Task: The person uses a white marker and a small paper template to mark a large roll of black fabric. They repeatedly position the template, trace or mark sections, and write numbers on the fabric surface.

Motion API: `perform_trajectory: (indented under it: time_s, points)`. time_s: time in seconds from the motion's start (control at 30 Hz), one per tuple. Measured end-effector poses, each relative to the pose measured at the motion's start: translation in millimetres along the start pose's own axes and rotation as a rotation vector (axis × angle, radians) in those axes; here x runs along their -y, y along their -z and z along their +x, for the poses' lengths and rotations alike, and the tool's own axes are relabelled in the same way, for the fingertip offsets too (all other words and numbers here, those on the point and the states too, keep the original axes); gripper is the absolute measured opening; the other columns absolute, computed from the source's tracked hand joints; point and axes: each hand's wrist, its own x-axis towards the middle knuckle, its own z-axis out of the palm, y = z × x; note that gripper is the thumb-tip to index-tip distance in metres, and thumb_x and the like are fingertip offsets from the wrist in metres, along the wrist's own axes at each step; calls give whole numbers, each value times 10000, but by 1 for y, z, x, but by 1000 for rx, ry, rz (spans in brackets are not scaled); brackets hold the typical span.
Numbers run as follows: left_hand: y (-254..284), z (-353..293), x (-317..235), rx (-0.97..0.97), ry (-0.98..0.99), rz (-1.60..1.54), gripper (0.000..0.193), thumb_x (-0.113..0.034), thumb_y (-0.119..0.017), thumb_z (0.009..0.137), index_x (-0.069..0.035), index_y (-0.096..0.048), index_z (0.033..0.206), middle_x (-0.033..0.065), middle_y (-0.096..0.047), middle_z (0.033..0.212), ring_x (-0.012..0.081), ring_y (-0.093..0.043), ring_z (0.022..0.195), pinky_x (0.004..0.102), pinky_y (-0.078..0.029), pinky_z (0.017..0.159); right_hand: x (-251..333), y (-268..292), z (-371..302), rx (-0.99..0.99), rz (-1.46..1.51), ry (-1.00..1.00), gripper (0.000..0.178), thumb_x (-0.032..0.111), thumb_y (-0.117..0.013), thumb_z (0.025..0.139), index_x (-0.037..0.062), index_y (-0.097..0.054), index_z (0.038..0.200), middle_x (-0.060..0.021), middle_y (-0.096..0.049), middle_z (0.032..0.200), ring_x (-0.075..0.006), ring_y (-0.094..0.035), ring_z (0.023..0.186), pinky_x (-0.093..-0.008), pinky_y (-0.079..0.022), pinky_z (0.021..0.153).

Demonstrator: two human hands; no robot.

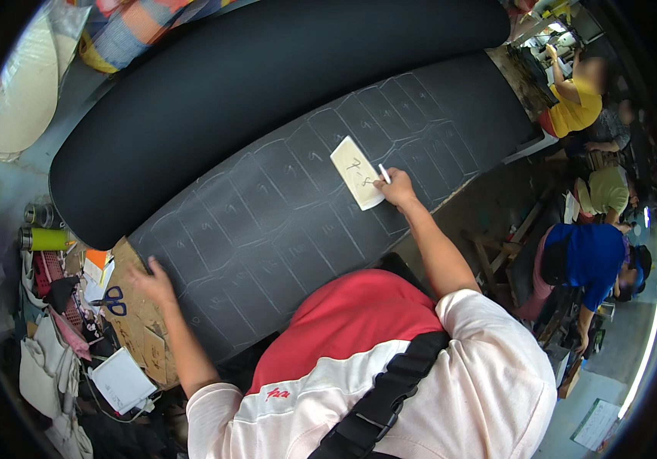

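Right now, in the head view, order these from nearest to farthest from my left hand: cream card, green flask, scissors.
From your left hand:
1. Scissors, just to its left.
2. Green flask, farther left and higher in the view.
3. Cream card, well to the right, by your right hand.

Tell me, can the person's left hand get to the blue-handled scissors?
Probably yes. The left hand looks empty and open, close to the blue-handled scissors. Their handles point toward it, and nothing seems to lie on top of them or block the way.
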Motion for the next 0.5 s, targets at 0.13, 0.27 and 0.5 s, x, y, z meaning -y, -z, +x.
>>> perform_trajectory:
  time_s: [0.13, 0.27, 0.5]
  points:
    - [-3, -43, -122, 170, -62, -318, 502, -174, -650, 793, 13, -471, 1223, 247, -475, 1203, 401, -439, 1153, 451, -351, 979, -36, 70, 37, -173, 110, 54, 159, 101, -686, 740, 10, -620, 852, -112, -637, 740, -188, -609, 690, -338, -478, 653]
    - [-7, -87, -251, 285, -79, -601, 384, -128, -658, 793, 23, -548, 1128, 201, -540, 1155, 340, -502, 1116, 402, -390, 960, -82, 177, 87, -260, 102, 94, 149, 79, -685, 737, 8, -623, 852, -73, -611, 708, -155, -565, 652, -322, -461, 622]
    - [-59, -193, -502, 522, -236, -818, 258, -132, -678, 782, -12, -642, 1008, 188, -599, 1120, 311, -559, 1098, 364, -435, 932, -177, 310, 197, 24, 264, -94, 147, 91, -678, 777, 42, -575, 870, 4, -510, 630, -62, -405, 470, -234, -279, 391]
